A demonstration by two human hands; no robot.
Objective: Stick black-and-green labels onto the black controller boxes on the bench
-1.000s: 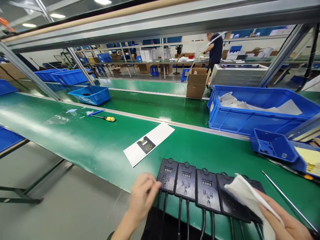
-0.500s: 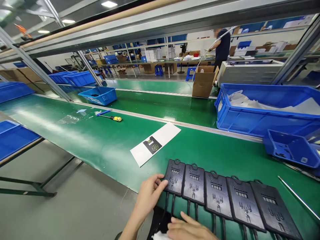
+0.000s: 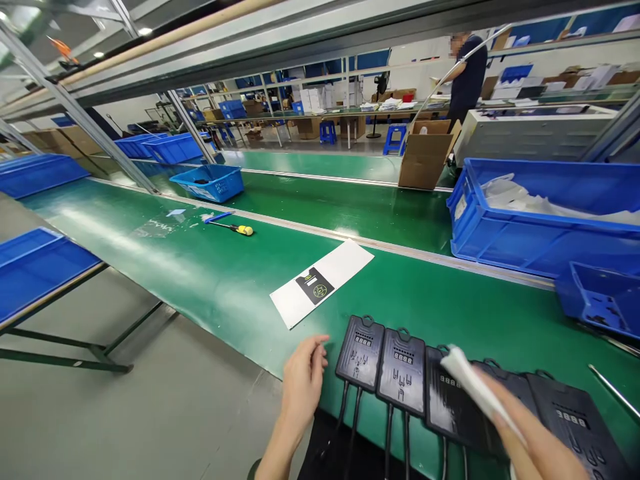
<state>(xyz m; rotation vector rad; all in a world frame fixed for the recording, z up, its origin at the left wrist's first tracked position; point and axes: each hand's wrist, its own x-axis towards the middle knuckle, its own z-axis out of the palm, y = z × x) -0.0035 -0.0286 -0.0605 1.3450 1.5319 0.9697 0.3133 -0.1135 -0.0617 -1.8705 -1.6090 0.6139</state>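
Several black control boxes with small displays and cables lie in a row on the green bench, the leftmost black box (image 3: 360, 353) nearest my left hand. My left hand (image 3: 305, 370) is just left of it, apart from it, fingers curled together with nothing seen in them. A white cloth (image 3: 477, 387) is gripped in my right hand (image 3: 535, 427), over the middle boxes and partly hiding them; whether it touches them is unclear. Beyond the boxes lies a white sheet (image 3: 350, 257) bearing a black printed label (image 3: 316, 287).
A yellow-handled screwdriver (image 3: 243, 230) lies farther left. A light-blue basket (image 3: 215, 183) stands behind it. At right are a large blue bin (image 3: 540, 233), a smaller blue bin (image 3: 600, 300) and a metal rod (image 3: 613, 390). A person (image 3: 465, 80) stands in the background.
My left hand has let go of the leftmost box's edge. My right hand has moved up and right with the white cloth, over the boxes. The view has shifted slightly.
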